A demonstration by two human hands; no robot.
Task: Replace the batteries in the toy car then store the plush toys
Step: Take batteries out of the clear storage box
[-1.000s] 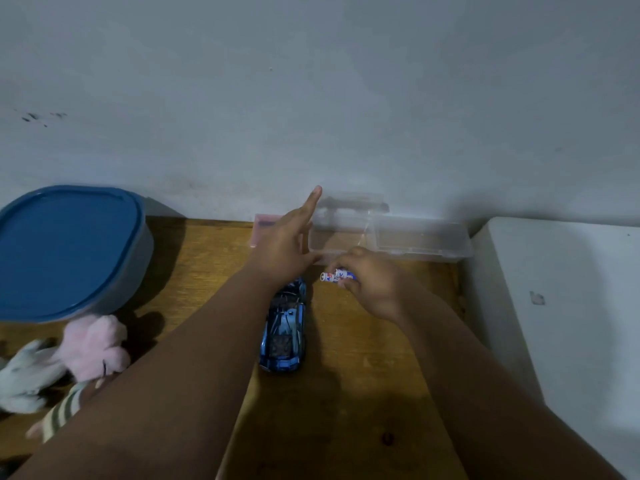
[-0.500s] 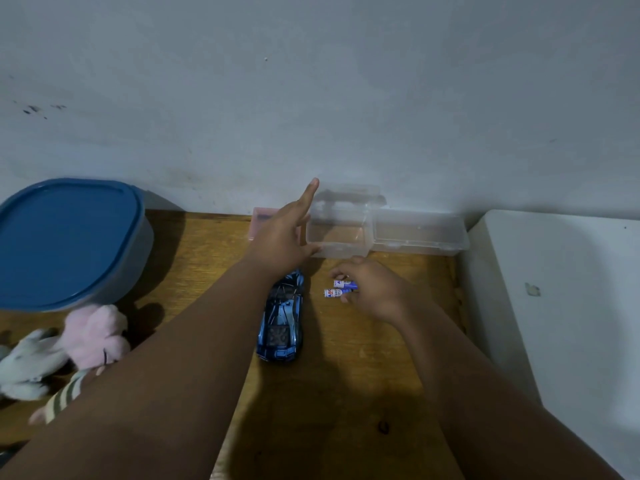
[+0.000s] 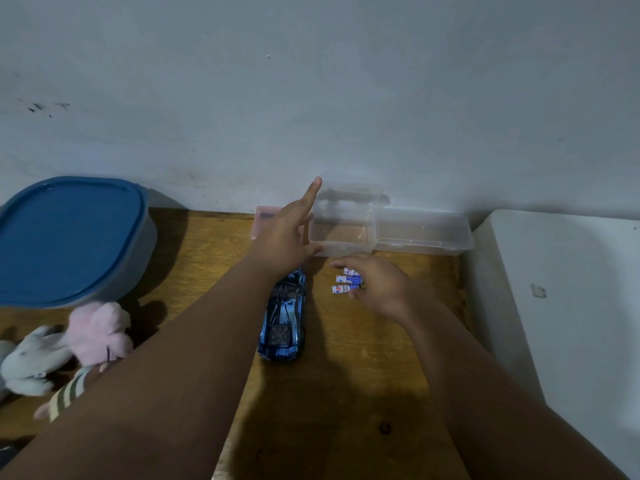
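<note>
3 batteries [image 3: 346, 280] beside toy car [image 3: 282, 323] — right fingers [image 3: 341, 263] relaxed over them, left fingers [image 3: 311, 192] straight.

A blue toy car [image 3: 282, 320]. Just right of it, three batteries [image 3: 347, 280] lie under the right hand [image 3: 379, 289]; beyond it, the left hand [image 3: 285, 239] touches a clear box [image 3: 343, 233].

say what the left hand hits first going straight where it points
Likely the box lid beside the fingertip of the left hand; if it clears that, the wall. Depth is unclear.
</note>
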